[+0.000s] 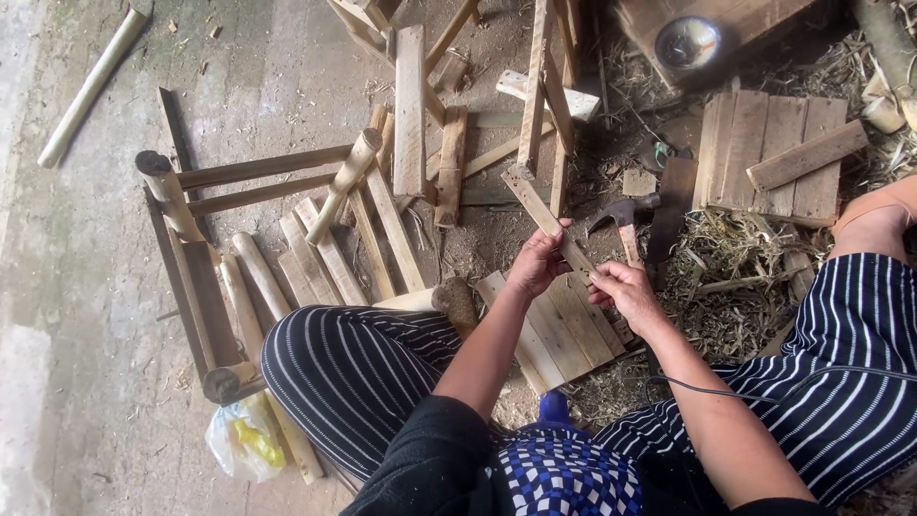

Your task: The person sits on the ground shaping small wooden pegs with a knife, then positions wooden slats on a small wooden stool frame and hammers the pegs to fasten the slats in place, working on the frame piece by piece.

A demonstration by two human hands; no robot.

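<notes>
Sawdust-strewn floor — both hands, left hand and right hand, pinch a thin wooden slat; it looks light, stiff, splintery — best held mid-length.

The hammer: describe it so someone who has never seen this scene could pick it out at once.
Start at the person's two hands, the left hand and right hand, which hold a thin wooden slat at the picture's centre. Just right of the slat's middle, on the dirt beside a dark board, lies the hammer. Its dark metal claw head marks it out among bare wood.
</notes>
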